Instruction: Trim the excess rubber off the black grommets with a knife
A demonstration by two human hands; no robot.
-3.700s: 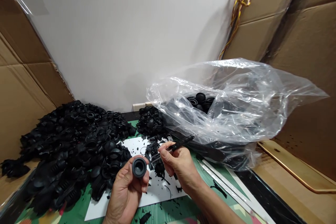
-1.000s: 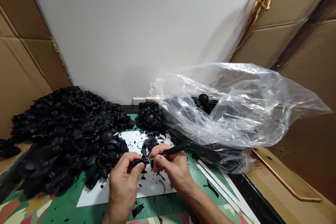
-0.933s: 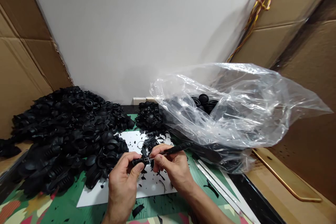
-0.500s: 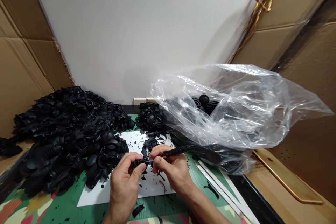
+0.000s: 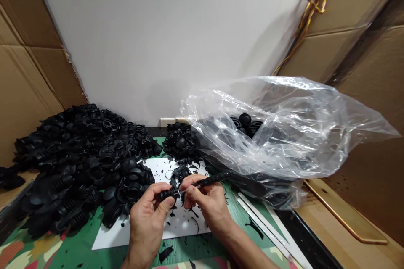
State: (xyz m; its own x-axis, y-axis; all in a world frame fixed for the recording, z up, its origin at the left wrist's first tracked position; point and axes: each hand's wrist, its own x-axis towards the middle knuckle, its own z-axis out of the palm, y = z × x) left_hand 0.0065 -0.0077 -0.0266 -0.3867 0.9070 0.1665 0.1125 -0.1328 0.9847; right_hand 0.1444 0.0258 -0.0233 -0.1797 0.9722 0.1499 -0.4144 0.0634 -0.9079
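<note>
Near the middle, my left hand (image 5: pixel 150 214) grips a ribbed black rubber part (image 5: pixel 168 193) between thumb and fingers. My right hand (image 5: pixel 206 201) is closed around a thin black-handled tool (image 5: pixel 214 178), whose narrow metal tip meets the right end of the part. Beneath both hands lies a white sheet (image 5: pixel 110 236) strewn with small black scraps. A large heap of black ribbed parts (image 5: pixel 85 147) rises to the left. Behind the hands sits a smaller pile of black trimmings (image 5: pixel 179 141).
A clear plastic bag (image 5: pixel 303 134) holding black round parts bulges at the right. White strips (image 5: pixel 265 222) lie below it, with a gold phone (image 5: pixel 347 214) farther right. Cardboard (image 5: pixel 28 50) and a pale wall (image 5: pixel 164 38) enclose the green surface (image 5: pixel 195 250).
My left hand has shifted slightly left, and the black part has turned so more of its ribs show. The tool in my right hand is tilted a little more steeply.
</note>
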